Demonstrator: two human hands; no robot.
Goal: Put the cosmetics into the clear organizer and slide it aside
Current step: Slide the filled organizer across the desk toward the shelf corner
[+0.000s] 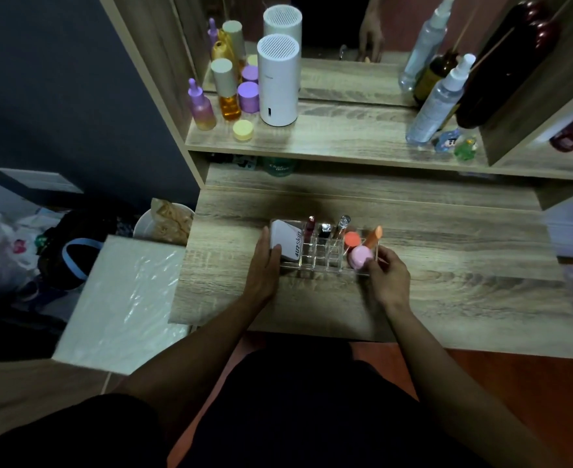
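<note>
your left hand (pixel 265 265): flat against the left end of the clear organizer (pixel 322 255), thumb on the white compact (pixel 287 243); not closed around anything. your right hand (pixel 387 276): fingers pinching the pink jar (pixel 360 257) at the right end. organizer: mid-desk (pixel 447 265), long axis left-right, between both hands; either can push it sideways. beyond: lip tubes (pixel 325 228) upright in rear slots.
</note>
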